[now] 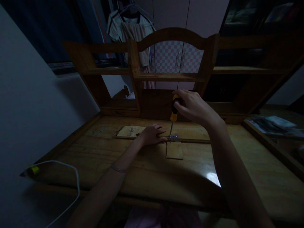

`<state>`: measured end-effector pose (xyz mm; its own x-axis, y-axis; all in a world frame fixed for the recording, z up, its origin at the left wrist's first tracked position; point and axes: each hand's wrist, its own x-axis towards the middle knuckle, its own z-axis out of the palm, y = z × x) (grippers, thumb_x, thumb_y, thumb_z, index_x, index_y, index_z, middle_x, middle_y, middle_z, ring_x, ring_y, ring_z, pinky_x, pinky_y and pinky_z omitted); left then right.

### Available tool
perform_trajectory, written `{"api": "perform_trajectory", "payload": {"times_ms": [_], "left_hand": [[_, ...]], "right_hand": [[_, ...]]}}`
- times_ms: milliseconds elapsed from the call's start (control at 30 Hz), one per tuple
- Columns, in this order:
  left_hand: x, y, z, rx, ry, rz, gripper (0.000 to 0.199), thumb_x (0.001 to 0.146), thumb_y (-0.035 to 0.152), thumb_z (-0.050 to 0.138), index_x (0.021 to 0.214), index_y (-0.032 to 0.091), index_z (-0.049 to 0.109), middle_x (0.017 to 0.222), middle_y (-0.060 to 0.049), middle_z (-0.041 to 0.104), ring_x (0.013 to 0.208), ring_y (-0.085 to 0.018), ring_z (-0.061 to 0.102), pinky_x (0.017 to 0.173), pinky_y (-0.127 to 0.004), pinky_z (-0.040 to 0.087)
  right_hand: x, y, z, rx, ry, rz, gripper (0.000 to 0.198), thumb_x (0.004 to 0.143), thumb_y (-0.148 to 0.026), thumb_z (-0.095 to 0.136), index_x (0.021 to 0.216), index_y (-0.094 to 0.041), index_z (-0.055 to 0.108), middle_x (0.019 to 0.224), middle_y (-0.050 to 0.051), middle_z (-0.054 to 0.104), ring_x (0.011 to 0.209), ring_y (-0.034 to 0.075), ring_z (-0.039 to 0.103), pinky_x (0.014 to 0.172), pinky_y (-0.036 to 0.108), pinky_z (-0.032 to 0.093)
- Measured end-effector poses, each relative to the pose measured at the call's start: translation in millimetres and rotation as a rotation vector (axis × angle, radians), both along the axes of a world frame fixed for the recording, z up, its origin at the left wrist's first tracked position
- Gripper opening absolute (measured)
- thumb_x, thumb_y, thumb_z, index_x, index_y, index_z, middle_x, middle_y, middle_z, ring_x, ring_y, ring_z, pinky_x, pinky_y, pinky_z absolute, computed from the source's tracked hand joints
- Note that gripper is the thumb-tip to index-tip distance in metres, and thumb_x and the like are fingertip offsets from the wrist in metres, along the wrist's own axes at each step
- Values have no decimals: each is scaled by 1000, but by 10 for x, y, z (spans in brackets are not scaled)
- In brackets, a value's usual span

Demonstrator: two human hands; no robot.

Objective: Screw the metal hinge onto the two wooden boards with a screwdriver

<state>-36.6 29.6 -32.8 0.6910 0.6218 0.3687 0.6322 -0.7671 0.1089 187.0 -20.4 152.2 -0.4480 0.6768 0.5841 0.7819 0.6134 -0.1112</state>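
Observation:
My right hand (pixel 192 106) is wrapped round the yellow and black handle of a screwdriver (pixel 174 117). The screwdriver stands nearly upright, its tip down at a small metal hinge (pixel 174 136). This hinge lies at the front edge of a long wooden board (pixel 192 133), beside a small square wooden piece (pixel 174 151). Just left of the tip, my left hand (pixel 154 134) rests on the long board with its fingers apart. Whether any screw sits under the tip is too dark to tell.
The boards lie on a wooden desk (pixel 99 161) with an open shelf frame (pixel 166 77) along its back. Small metal bits (pixel 102 130) lie at the left. A white cable (pixel 77 177) loops over the left front. Books or papers (pixel 277 123) sit at the right.

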Motion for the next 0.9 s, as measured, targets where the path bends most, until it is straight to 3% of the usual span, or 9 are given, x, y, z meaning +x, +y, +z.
{"api": "perform_trajectory", "payload": {"times_ms": [133,267,467,633,900], "left_hand": [[-3,8,-6,-9,5,16,59,89,66,56,133,27,65,132,-11,62,119,-27,59,104,-41,46],[-8,13,4,0,6,6,60,89,65,56,133,26,64,132,-11,62,119,-28,59,103,-41,46],[-14,12,13,-16,-10,14,61,87,68,57,132,27,65,130,-10,64,118,-27,60,102,-40,47],[-29,42,-23,-32,-22,17,63,84,70,60,131,28,66,133,-10,63,118,-27,61,102,-40,47],[-25,14,9,-37,-36,11,65,86,67,61,135,24,62,132,-10,62,119,-26,60,102,-38,48]], "right_hand": [[-12,39,-28,34,2,-19,34,97,-32,49,122,-14,63,103,12,69,87,24,64,79,34,44],[-24,56,-65,52,16,-56,35,97,-40,52,119,-16,63,108,12,68,93,26,64,83,35,45],[10,48,-31,32,5,0,36,93,-29,52,122,-12,62,110,13,67,93,25,64,85,35,44],[36,64,-12,19,4,14,37,91,-29,52,121,-11,63,98,11,69,80,22,63,77,32,45],[26,59,-12,13,4,-3,41,91,-30,52,126,-10,62,103,13,69,83,24,64,78,34,45]]}}
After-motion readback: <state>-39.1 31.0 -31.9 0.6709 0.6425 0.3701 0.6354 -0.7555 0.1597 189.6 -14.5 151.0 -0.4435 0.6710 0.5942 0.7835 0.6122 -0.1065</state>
